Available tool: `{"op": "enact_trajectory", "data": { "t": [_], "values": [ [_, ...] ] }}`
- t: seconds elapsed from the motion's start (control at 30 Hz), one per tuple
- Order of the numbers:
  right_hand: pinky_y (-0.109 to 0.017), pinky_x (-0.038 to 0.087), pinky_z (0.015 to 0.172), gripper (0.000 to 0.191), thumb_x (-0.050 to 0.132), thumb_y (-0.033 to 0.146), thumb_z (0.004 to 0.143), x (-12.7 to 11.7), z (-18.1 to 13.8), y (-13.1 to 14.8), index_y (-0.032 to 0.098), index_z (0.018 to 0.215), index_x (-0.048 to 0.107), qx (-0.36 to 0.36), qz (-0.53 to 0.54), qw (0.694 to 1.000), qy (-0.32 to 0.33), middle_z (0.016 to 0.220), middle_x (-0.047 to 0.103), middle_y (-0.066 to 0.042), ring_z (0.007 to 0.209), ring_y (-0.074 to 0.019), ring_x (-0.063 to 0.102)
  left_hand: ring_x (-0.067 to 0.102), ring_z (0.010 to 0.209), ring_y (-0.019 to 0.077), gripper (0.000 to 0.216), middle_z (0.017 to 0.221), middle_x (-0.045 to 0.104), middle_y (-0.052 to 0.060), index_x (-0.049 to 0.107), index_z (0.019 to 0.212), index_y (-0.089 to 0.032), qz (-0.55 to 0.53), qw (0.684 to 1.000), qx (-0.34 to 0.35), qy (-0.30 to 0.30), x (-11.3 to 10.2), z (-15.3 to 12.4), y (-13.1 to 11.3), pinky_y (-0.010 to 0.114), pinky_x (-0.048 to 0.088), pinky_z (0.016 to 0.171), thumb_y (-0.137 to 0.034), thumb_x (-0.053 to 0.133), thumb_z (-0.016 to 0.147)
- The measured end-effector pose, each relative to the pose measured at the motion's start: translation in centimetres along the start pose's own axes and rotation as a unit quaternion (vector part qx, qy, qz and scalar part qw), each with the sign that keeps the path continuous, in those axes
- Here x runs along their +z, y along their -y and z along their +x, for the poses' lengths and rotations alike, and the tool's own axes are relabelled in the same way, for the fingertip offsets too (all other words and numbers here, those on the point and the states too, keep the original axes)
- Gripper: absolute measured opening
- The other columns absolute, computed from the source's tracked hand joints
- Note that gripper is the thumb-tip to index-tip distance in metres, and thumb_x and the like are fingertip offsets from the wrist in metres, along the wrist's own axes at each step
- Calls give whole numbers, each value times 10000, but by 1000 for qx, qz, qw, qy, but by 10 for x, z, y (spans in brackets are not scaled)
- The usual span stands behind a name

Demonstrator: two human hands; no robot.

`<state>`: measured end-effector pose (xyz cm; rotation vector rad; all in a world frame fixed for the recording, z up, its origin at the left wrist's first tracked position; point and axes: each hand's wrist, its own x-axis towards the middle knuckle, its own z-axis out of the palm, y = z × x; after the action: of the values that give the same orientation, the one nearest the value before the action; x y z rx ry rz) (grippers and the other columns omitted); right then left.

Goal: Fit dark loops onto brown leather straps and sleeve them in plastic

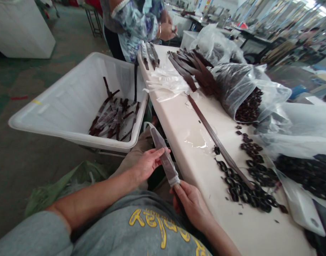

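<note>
A narrow clear plastic sleeve [160, 145] slants in front of my body, with a dark brown strap partly inside it. My left hand [149, 163] pinches the sleeve about midway, thumb on top. Down at the sleeve's bunched lower end, my right hand [188, 199] is closed round the strap; its fingers are partly hidden. On the table to the right lies a long brown strap [213, 135]. Near its lower end is a spread of small dark loops [239, 188]. Flat clear sleeves [168, 83] lie farther up the table.
A white bin [58, 131] at left holds sleeved straps [109, 121]. Along the white table [184, 149] are brown straps [197, 71] and a plastic bag [232, 89] of small brown pieces. Another person [141, 25] stands at the far end. Green sacking [64, 181] lies low left.
</note>
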<state>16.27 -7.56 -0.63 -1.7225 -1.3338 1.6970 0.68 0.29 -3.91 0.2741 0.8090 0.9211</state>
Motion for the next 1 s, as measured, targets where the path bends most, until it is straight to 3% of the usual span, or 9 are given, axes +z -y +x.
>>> {"op": "enact_trajectory", "data": {
  "t": [0.13,0.23,0.33,0.53,0.73,0.87,0.93,1.0],
  "values": [
    [-235,421,465,492,366,652,931,-2,3,4,207,803,531,-37,-28,998,-29,535,594,21,460,-138,547,586,601,128,407,720,701,68,770,869,-75,48,995,-57,64,4,-11,12,258,468,596,-372,880,612],
    [-231,431,491,463,362,601,961,-4,2,5,204,800,539,-53,-57,997,-19,549,605,19,481,-135,559,639,706,152,440,822,730,70,766,949,-118,13,998,2,65,5,-7,-1,267,511,680,-428,854,649],
    [-229,426,492,454,362,586,967,-5,1,2,203,806,545,-43,-68,997,-16,552,615,18,488,-136,566,663,791,152,374,905,748,69,764,875,-139,-10,997,69,27,4,4,-17,268,531,770,-435,848,661],
    [-242,428,492,466,348,603,959,-7,3,-1,212,790,536,-53,-68,996,-37,545,611,20,493,-151,577,664,767,163,351,856,757,83,781,872,-124,71,996,5,57,2,-11,6,267,516,773,-378,867,645],
    [-231,417,506,461,349,572,984,-6,0,-5,202,791,545,-60,-84,995,-8,554,610,20,497,-135,564,662,773,163,422,971,757,66,771,948,-167,-3,992,124,4,0,5,-26,273,534,737,-462,842,655],
    [-231,415,494,454,347,566,984,-4,3,1,202,799,546,-65,-81,994,-22,553,607,18,493,-138,564,651,714,168,383,840,755,77,780,826,-123,44,998,44,23,0,1,-14,270,531,683,-462,839,659],
    [-232,414,496,452,348,565,983,-4,4,3,202,805,552,-71,-85,994,-22,551,611,17,492,-140,563,647,709,161,393,846,753,95,780,852,-113,61,998,8,34,-1,-6,-3,262,526,666,-445,850,654],
    [-231,410,495,453,349,564,983,-5,4,3,201,806,554,-72,-89,993,-13,554,617,17,491,-138,564,652,741,155,407,925,754,99,774,927,-127,55,998,18,40,-3,-7,-4,259,528,685,-412,862,649]
  ]
}}
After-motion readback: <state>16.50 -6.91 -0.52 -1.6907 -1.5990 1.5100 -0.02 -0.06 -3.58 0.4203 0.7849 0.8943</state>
